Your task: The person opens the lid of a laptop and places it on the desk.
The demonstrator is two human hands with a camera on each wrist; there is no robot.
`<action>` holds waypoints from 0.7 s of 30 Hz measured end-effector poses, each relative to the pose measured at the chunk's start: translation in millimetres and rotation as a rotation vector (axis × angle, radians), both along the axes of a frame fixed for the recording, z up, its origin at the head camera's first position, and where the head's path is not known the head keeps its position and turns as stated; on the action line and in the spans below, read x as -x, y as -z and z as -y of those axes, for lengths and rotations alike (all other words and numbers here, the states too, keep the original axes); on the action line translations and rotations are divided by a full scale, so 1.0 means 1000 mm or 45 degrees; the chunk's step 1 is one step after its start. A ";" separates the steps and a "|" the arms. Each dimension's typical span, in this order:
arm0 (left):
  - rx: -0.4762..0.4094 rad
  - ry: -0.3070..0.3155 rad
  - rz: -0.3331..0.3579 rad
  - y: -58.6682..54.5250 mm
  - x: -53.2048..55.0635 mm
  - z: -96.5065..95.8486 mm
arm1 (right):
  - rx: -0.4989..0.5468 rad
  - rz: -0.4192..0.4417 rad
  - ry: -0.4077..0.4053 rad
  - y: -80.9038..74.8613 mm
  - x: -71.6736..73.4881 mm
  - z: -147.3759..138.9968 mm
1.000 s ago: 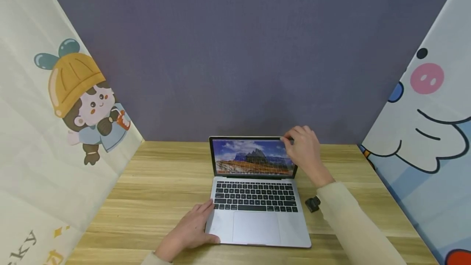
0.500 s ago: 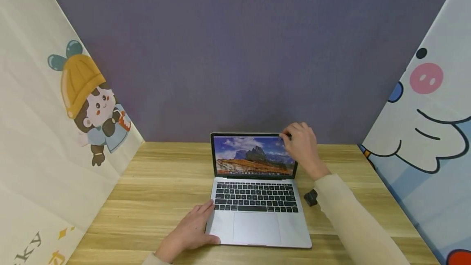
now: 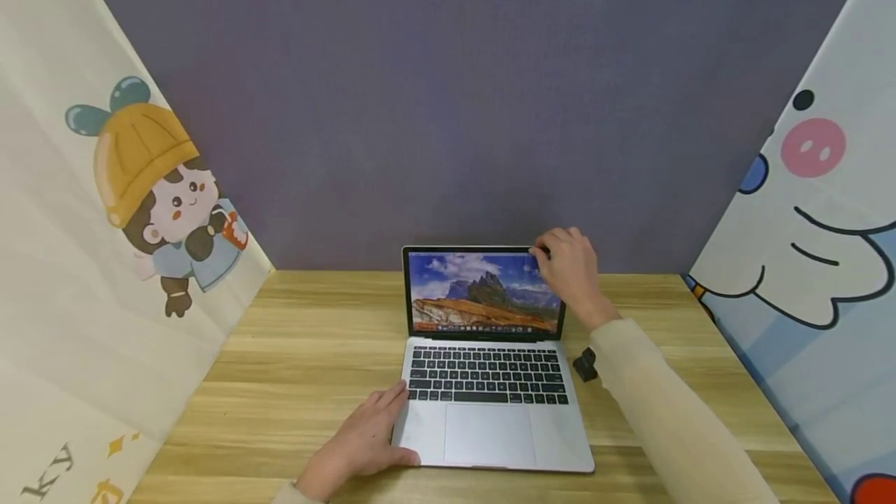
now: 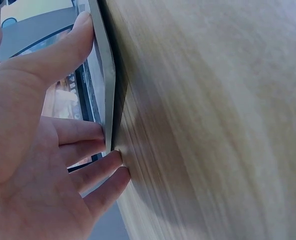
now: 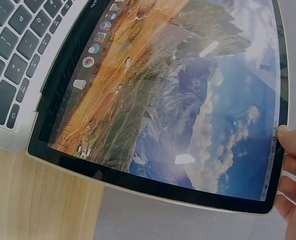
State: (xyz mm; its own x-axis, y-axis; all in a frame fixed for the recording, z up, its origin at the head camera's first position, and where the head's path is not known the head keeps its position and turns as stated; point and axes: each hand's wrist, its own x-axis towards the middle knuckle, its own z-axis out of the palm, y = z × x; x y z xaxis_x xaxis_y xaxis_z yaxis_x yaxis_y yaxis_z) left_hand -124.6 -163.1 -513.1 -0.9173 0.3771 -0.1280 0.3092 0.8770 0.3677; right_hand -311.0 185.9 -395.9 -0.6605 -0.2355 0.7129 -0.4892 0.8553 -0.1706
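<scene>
A silver laptop [image 3: 488,438] sits on the wooden table, screen lit with a mountain picture and black keys showing. My left hand [image 3: 364,438] lies against its left side at the front corner. In the left wrist view the thumb touches the laptop's edge, while the fairly straight fingers reach along the side and two fingertips meet the tabletop. My right hand [image 3: 570,271] pinches the top right corner of the laptop lid [image 5: 203,202]. In the right wrist view its thumb is on the front of the bezel, with the other fingers behind the lid.
A small black object [image 3: 585,365] lies right of the laptop, partly behind my right sleeve [image 3: 665,403]. A grey panel [image 3: 448,99] rises behind the wooden table [image 3: 280,379]. Printed cartoon sheets [image 3: 49,255] stand on both sides.
My right hand has moved back a little, tilting the laptop lid farther open. More of the screen shows, and it looks brighter. My left hand has stayed in place.
</scene>
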 end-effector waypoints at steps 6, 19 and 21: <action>0.004 0.000 0.001 0.001 -0.003 0.000 | -0.007 -0.016 0.024 0.006 0.005 0.002; 0.012 0.013 -0.022 0.001 -0.005 -0.001 | -0.171 0.080 0.055 0.016 0.011 0.001; 0.011 0.018 -0.027 0.001 -0.004 -0.002 | -0.208 0.140 0.058 0.016 0.012 0.000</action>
State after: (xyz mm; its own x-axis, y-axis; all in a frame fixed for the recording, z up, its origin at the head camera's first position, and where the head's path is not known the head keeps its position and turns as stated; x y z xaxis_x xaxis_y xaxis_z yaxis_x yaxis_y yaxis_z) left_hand -120.2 -161.5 -513.9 -0.9144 0.3890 -0.1120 0.3292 0.8757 0.3534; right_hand -322.6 186.1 -412.1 -0.7448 -0.3106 0.5906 -0.4356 0.8968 -0.0778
